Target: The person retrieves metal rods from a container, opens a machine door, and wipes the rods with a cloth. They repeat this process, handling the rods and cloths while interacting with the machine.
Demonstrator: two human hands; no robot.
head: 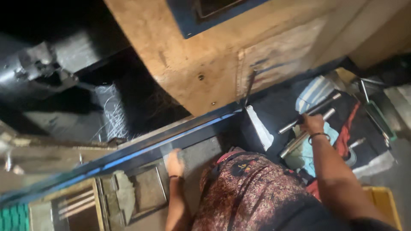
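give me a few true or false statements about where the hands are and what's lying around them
1. The right hand reaches among long metal rods lying on cloths. True.
2. The left hand holds a hammer in the air. False: it rests flat on the grey surface just below the blue-edged metal rail, with no tool in it.
3. A band sits on the right wrist. True.
4. The red cloth lies beside the left hand. False: it lies by the right arm, among the rods.
5. The big wooden board lies under the rods. False: it stands above the rail, away from them.
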